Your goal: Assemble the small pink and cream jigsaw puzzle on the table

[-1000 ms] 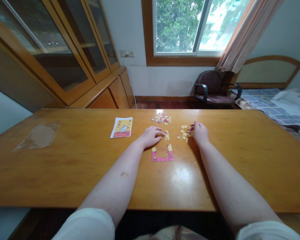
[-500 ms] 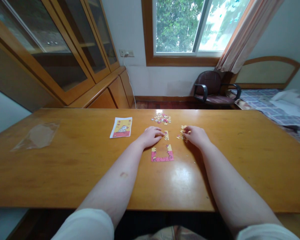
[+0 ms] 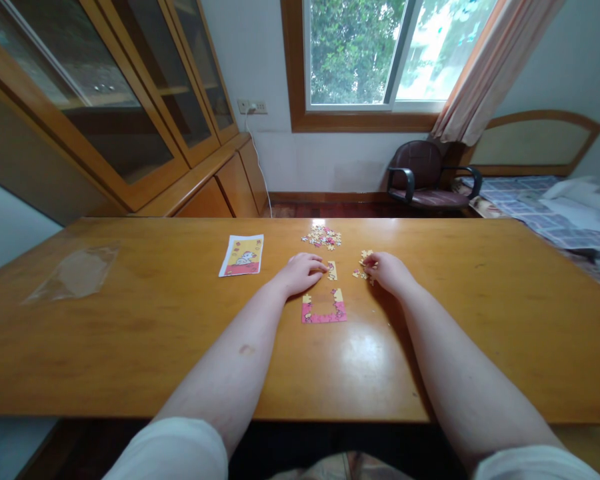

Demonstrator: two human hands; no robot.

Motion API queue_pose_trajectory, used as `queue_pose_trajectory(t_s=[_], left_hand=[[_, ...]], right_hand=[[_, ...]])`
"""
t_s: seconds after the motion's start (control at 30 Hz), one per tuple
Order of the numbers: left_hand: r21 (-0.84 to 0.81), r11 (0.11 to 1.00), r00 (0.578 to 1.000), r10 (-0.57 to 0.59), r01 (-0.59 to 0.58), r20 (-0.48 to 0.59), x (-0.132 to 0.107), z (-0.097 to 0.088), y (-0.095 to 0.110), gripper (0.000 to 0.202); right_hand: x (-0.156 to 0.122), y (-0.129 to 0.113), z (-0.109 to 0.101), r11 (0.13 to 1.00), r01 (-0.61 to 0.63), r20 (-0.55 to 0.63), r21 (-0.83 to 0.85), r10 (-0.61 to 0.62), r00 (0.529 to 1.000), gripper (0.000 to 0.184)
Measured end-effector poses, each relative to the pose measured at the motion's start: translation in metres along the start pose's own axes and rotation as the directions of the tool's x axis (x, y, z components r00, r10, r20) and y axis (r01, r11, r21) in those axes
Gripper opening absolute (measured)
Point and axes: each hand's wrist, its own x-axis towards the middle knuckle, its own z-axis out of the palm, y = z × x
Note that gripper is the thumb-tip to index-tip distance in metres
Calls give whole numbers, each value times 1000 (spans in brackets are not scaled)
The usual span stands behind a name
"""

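Note:
A partly built jigsaw frame (image 3: 324, 309), pink and yellow, lies on the wooden table (image 3: 130, 333) before me. My left hand (image 3: 303, 272) rests palm down just above it, fingertips touching a short yellow strip of joined pieces (image 3: 333, 270). My right hand (image 3: 386, 271) lies over a small scatter of yellow pieces (image 3: 361, 264), its fingers curled and pinched at them; what they hold is hidden. A second heap of loose pieces (image 3: 322, 236) lies farther back. A printed reference picture (image 3: 242, 255) lies to the left.
A clear plastic bag (image 3: 77, 272) lies at the table's far left. Glass-fronted wooden cabinets (image 3: 130, 100) line the left wall. A dark armchair (image 3: 423, 177) stands under the window, and a bed (image 3: 545, 207) is at the right.
My right hand has slid left across the small scatter of yellow pieces, toward the short strip, and its fingers have curled in. My left hand has stayed in place.

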Motion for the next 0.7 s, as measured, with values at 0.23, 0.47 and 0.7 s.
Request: queue_pose_trajectory(t_s=[0.23,0.47,0.7], left_hand=[[-17,1000,1000,-1,1,24,-1,0,4,28],[-14,1000,999,-7,7,51,-3,-1,7,28],[-29,1000,999,-1,3,53,-3,-2,6,27]], right_hand=[[-4,-14,-6,979,153,-37,133,-149,988,12],[-15,-37,1,922,209,96,327,-253,963,19],[-22,-46,13,855,23,321,518,-219,921,17]])
